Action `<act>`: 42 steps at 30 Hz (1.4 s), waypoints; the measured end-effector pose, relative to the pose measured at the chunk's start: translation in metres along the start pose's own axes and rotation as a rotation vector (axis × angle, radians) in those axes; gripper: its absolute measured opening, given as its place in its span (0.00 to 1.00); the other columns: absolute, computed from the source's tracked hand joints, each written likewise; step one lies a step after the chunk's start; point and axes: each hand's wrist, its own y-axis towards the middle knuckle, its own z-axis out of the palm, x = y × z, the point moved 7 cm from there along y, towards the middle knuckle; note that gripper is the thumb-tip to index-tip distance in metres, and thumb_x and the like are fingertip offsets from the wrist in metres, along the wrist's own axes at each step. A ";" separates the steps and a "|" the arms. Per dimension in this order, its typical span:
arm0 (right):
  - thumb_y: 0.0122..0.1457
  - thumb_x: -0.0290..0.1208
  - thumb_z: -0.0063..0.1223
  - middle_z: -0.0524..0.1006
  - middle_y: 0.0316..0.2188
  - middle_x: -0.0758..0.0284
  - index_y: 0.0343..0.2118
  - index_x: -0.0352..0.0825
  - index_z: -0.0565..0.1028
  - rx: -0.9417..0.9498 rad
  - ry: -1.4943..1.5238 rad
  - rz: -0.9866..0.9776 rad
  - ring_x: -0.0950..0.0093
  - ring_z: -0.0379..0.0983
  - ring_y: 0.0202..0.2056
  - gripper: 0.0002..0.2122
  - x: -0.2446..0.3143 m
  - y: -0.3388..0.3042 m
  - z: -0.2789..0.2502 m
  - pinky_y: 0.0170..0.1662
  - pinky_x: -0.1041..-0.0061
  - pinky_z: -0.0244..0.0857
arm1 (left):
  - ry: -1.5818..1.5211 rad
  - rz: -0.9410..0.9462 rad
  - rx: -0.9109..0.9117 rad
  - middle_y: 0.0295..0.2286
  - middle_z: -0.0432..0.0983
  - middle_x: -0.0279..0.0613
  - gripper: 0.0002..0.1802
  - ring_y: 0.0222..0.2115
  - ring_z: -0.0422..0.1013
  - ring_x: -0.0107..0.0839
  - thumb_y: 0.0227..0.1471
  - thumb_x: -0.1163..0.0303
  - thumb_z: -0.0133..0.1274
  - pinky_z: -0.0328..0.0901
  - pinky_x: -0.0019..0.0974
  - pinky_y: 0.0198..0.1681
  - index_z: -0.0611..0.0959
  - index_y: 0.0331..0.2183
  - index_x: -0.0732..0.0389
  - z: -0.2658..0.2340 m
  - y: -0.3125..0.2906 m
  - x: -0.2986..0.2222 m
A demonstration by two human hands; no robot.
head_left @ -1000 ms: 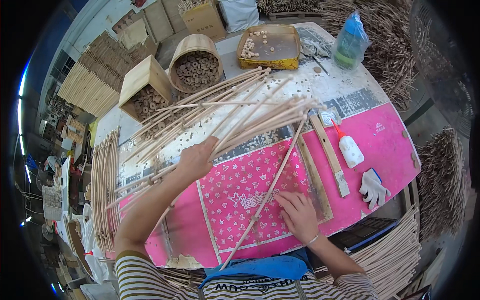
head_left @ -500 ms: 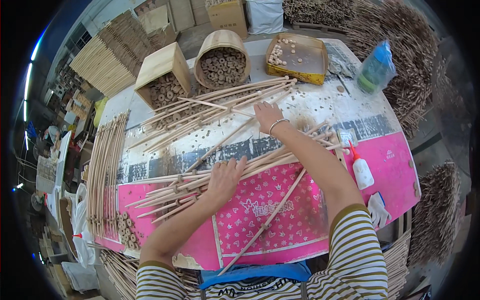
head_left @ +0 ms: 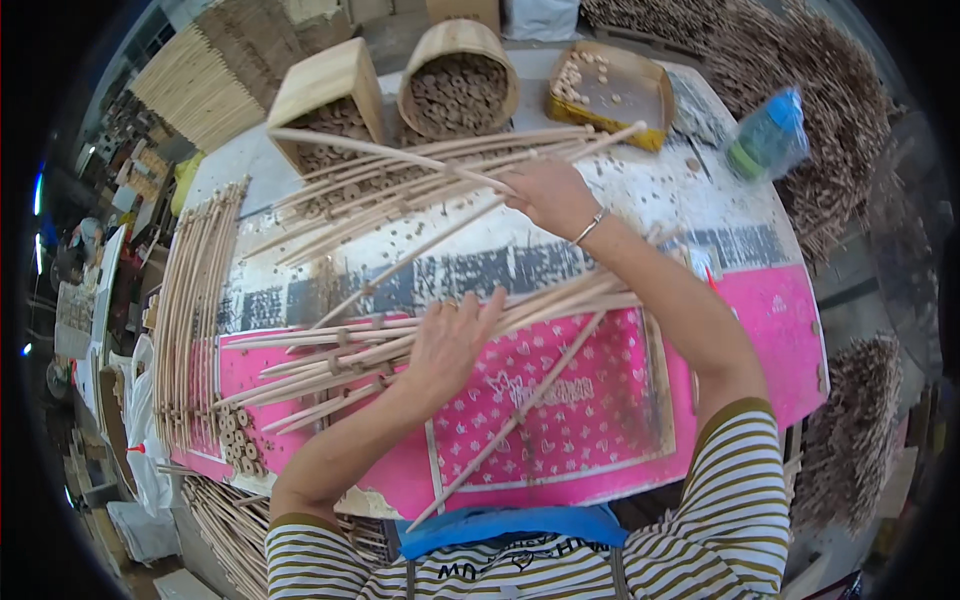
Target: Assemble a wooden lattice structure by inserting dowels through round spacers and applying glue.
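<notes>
My right hand (head_left: 555, 195) is closed on a thin wooden stick (head_left: 350, 143), raised at a slant above a pile of similar sticks (head_left: 370, 225) with small wooden rings on them. A second stick (head_left: 430, 240) slopes from the same hand toward the lower left; whether it is gripped too is hard to tell. Nearer me, my left hand (head_left: 450, 345) lies closed over a bundle of ringed sticks (head_left: 545, 308) across the pink table cover (head_left: 760, 340). One loose stick (head_left: 510, 425) slants from the bundle to the table's near edge.
Behind the pile stand a square wooden box (head_left: 325, 85) and a round wooden tub (head_left: 460, 40), both holding rings. A yellow tray (head_left: 655, 135) with small beads and a bagged bottle (head_left: 765, 140) are farther right. More sticks (head_left: 195, 310) and loose rings (head_left: 240, 445) line the left side.
My right hand has moved up and away from the bundle, and its stick's left end has risen toward me. My left hand stays on the bundle. My right arm now hides most of the glue bottle.
</notes>
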 end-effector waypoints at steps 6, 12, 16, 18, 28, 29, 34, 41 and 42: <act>0.60 0.43 0.62 0.81 0.33 0.66 0.41 0.46 0.78 0.455 0.139 -0.097 0.60 0.81 0.38 0.10 0.068 -0.041 0.010 0.36 0.57 0.74 | -0.104 -0.003 0.021 0.35 0.76 0.47 0.46 0.32 0.77 0.46 0.46 0.80 0.58 0.70 0.48 0.40 0.66 0.68 0.57 -0.013 -0.024 -0.021; 0.55 0.44 0.67 0.84 0.32 0.65 0.39 0.47 0.81 0.593 0.408 0.061 0.58 0.82 0.38 0.12 0.055 -0.111 0.051 0.39 0.56 0.73 | -0.282 -0.047 0.073 0.34 0.78 0.49 0.51 0.33 0.80 0.48 0.47 0.68 0.67 0.73 0.49 0.39 0.62 0.70 0.58 0.021 -0.039 -0.080; 0.57 0.44 0.67 0.84 0.33 0.63 0.41 0.47 0.82 0.657 0.339 0.078 0.57 0.82 0.40 0.13 0.062 -0.133 0.069 0.42 0.55 0.73 | -0.302 -0.053 0.102 0.35 0.78 0.50 0.56 0.33 0.80 0.48 0.43 0.61 0.72 0.75 0.47 0.39 0.62 0.70 0.56 0.036 -0.048 -0.112; 0.56 0.39 0.65 0.82 0.30 0.59 0.40 0.43 0.81 0.600 0.394 0.054 0.55 0.80 0.36 0.11 0.069 -0.133 0.067 0.40 0.54 0.71 | -0.310 -0.090 0.082 0.36 0.79 0.51 0.58 0.34 0.80 0.50 0.40 0.66 0.73 0.75 0.48 0.40 0.62 0.70 0.53 0.043 -0.051 -0.114; 0.60 0.38 0.60 0.84 0.33 0.63 0.44 0.48 0.83 0.536 0.563 0.157 0.60 0.82 0.39 0.10 0.075 -0.113 0.004 0.43 0.58 0.73 | -0.082 0.005 -0.027 0.35 0.78 0.47 0.42 0.38 0.76 0.44 0.50 0.78 0.55 0.68 0.49 0.46 0.67 0.67 0.53 -0.011 -0.042 -0.088; 0.61 0.38 0.59 0.84 0.32 0.65 0.45 0.49 0.83 0.505 0.513 0.162 0.61 0.82 0.38 0.10 0.084 -0.099 -0.019 0.43 0.58 0.73 | -0.013 0.024 -0.058 0.34 0.78 0.45 0.41 0.37 0.76 0.43 0.51 0.78 0.54 0.68 0.49 0.46 0.68 0.67 0.52 -0.021 -0.045 -0.077; 0.62 0.38 0.59 0.84 0.33 0.65 0.45 0.48 0.83 0.246 0.398 0.092 0.62 0.82 0.38 0.10 0.116 -0.063 -0.055 0.41 0.60 0.73 | 0.159 0.118 -0.120 0.34 0.75 0.39 0.37 0.38 0.74 0.36 0.53 0.73 0.55 0.66 0.43 0.44 0.71 0.65 0.51 -0.047 -0.065 -0.015; 0.58 0.33 0.61 0.81 0.32 0.59 0.39 0.43 0.84 0.190 0.402 0.133 0.55 0.80 0.39 0.07 0.139 -0.106 0.007 0.40 0.51 0.72 | 0.040 0.200 -0.118 0.35 0.72 0.36 0.34 0.38 0.71 0.35 0.54 0.75 0.51 0.65 0.42 0.43 0.75 0.64 0.51 -0.006 -0.101 0.003; 0.58 0.33 0.61 0.81 0.32 0.59 0.39 0.43 0.84 0.193 0.404 0.151 0.55 0.80 0.39 0.07 0.137 -0.113 0.016 0.40 0.51 0.72 | 0.033 0.208 -0.119 0.38 0.74 0.36 0.34 0.40 0.72 0.35 0.54 0.74 0.51 0.65 0.42 0.45 0.74 0.64 0.51 0.004 -0.107 0.001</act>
